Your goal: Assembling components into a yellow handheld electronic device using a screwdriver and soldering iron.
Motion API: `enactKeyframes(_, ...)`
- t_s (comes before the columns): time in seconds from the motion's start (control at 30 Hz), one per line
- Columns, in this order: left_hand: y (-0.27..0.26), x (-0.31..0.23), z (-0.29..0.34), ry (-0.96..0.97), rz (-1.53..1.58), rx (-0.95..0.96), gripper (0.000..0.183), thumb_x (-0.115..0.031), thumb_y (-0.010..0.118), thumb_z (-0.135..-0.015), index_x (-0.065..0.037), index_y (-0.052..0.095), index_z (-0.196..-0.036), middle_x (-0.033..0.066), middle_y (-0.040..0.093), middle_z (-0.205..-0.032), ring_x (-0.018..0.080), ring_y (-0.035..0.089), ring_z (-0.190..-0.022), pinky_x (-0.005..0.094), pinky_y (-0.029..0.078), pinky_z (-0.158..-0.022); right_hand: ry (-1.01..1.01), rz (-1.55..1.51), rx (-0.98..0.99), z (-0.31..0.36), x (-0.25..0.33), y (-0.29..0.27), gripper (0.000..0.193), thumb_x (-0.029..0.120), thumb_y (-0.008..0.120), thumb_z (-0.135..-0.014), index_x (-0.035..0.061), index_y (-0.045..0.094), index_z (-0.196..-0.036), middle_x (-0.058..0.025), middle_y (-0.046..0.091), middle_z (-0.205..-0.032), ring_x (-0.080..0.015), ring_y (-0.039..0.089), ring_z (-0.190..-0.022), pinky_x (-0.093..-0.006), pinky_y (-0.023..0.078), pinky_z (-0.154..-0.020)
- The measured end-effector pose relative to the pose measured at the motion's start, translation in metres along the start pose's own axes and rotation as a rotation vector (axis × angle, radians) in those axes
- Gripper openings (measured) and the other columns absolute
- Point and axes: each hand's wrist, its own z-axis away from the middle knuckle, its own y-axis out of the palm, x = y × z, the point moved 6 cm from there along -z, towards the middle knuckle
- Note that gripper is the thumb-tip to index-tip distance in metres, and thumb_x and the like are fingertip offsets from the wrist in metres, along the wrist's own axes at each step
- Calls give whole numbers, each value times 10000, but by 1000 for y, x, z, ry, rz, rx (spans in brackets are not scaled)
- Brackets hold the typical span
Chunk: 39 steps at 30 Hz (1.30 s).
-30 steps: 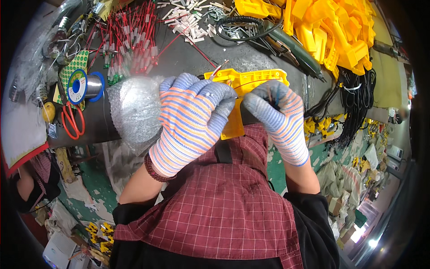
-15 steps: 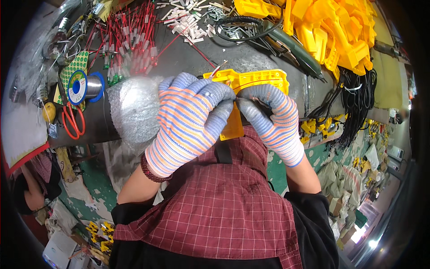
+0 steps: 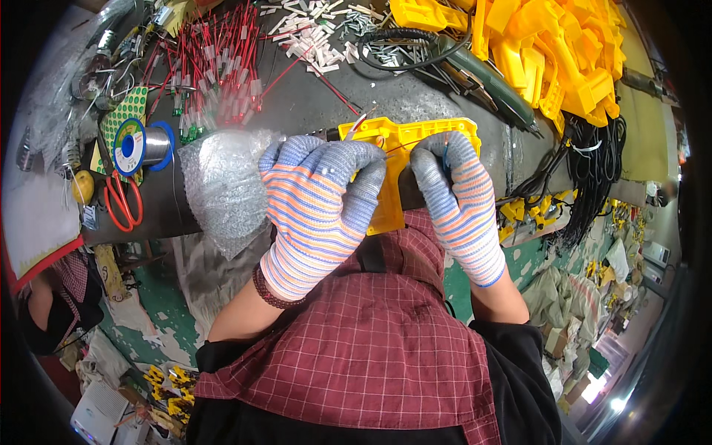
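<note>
A yellow plastic housing shell (image 3: 390,211), T-shaped like a tool body with a handle, lies at the table's near edge in front of me. My left hand (image 3: 317,204), in a striped knit glove, covers its left part; thumb and fingers are closed together, and what is between them is hidden. Across the shell my right hand (image 3: 461,204), gloved alike, has thumb and forefinger pinched over a thin wire (image 3: 399,148) that runs from the left fingertips. Red and white wire ends (image 3: 358,122) stick out past the shell's upper left.
Bubble wrap (image 3: 226,185), a solder spool (image 3: 141,144) and red-handled scissors (image 3: 122,200) are at left. Behind lie red-wired parts (image 3: 215,67) and white pieces (image 3: 315,41). A dark green tool (image 3: 493,85), piled yellow shells (image 3: 556,55) and black cables (image 3: 597,159) occupy the right.
My hands have drawn apart: the fingertips nearly met over the shell before, and now a gap shows with the thin wire across it. The right hand moved slightly right.
</note>
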Motion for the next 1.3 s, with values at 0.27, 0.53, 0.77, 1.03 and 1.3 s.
enactKeyframes(0.27, -2, -1, -3, 32, -6, -20, 130, -149, 764, -769, -103, 692, -867, 71, 638, -800, 262, 577, -741, 397, 440, -694, 250, -384, 150, -5, 4, 12, 94, 65, 591, -924, -12, 586, -976, -67, 619, -869, -115, 578, -801, -272, 478, -750)
enactKeyframes(0.53, -1, 1, -3, 11, 14, 2, 129, -121, 762, -761, -103, 692, -868, 69, 643, -805, 272, 583, -749, 406, 440, -701, 198, -328, 188, -4, 5, 14, 102, 59, 576, -927, 6, 573, -1013, -64, 612, -874, -123, 574, -818, -275, 476, -767)
enactKeyframes(0.77, 2, 5, -1, 50, 12, -6, 155, -213, 740, -764, -159, 670, -891, 7, 650, -835, 248, 580, -812, 425, 397, -766, 117, -277, 138, -8, 13, 14, 81, 54, 613, -899, 10, 586, -962, -70, 627, -829, -144, 605, -774, -288, 486, -726)
enactKeyframes(1.03, -4, 0, -5, 70, 41, 35, 197, -97, 751, -735, -97, 684, -921, 47, 674, -858, 269, 605, -802, 400, 448, -748, -121, 42, 91, -9, 12, 8, 136, 78, 685, -831, 31, 604, -929, -133, 641, -785, -310, 651, -676, -358, 506, -615)
enactKeyframes(1.3, -4, -2, -9, 112, 66, 93, 184, -70, 749, -718, -76, 662, -880, 75, 656, -822, 289, 607, -752, 402, 459, -696, -478, 418, 8, -7, 28, 3, 279, 99, 722, -754, 48, 657, -1020, -99, 641, -798, -285, 631, -666, -382, 508, -593)
